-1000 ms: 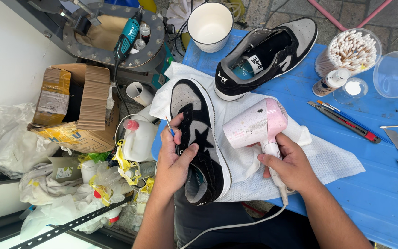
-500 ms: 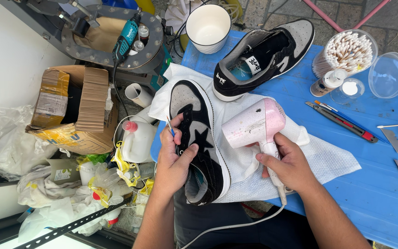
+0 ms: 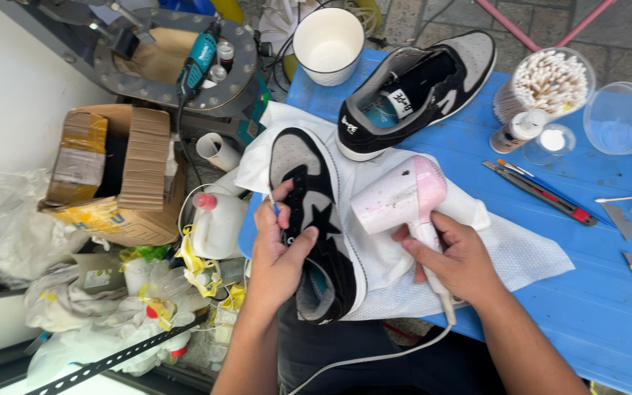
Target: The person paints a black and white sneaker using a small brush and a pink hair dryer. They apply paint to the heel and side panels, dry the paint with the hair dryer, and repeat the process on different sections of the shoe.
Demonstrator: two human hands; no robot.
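Head view, suede sneaker (image 3: 316,219), glossy pink plastic dryer (image 3: 402,197)

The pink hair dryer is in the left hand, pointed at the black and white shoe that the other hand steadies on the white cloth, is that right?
Not quite. The head view shows the pink hair dryer gripped in the right hand, not the left. The left hand is the one steadying the black and white shoe on the white cloth. The rest stands.
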